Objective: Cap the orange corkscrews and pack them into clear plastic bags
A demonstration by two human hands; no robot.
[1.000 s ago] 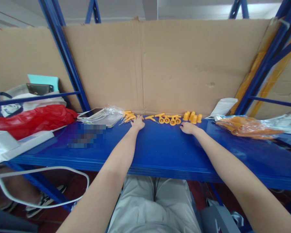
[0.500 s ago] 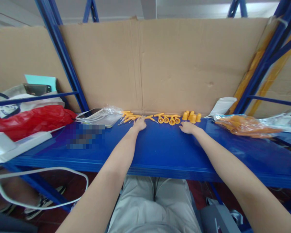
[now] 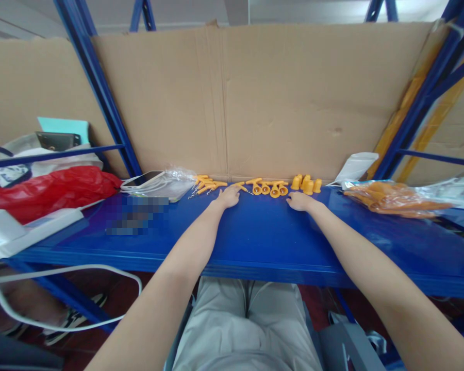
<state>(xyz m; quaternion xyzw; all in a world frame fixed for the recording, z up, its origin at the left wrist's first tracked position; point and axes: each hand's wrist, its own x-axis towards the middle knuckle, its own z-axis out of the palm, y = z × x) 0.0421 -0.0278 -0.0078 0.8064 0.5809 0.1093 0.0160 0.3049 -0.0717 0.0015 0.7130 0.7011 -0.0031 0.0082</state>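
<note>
- At the far edge of a blue counter [image 3: 251, 232]: left hand [image 3: 229, 197], thumb apart from lightly spread fingers, at the near side of a lone yellow corkscrew [image 3: 238, 185] (whether touching, cannot tell).
- Just left of that: a small heap of yellow corkscrews [image 3: 206, 184], metal spirals toward the near left.
- To the right: four tipped yellow cups [image 3: 274, 192] with T-handles behind, open ends toward the near side.
- Farther right: right hand [image 3: 300, 201], fingers slightly curled, on or just above the counter near upright yellow cups [image 3: 308, 186] (whether pinching anything, cannot tell).
- Flanking the row: at left, a clear plastic bag [image 3: 180, 189] and a red bag [image 3: 58, 192]; at right, orange material [image 3: 384, 198] in clear wrap.
- Behind, on the far side: a tall cardboard panel [image 3: 286, 103].
</note>
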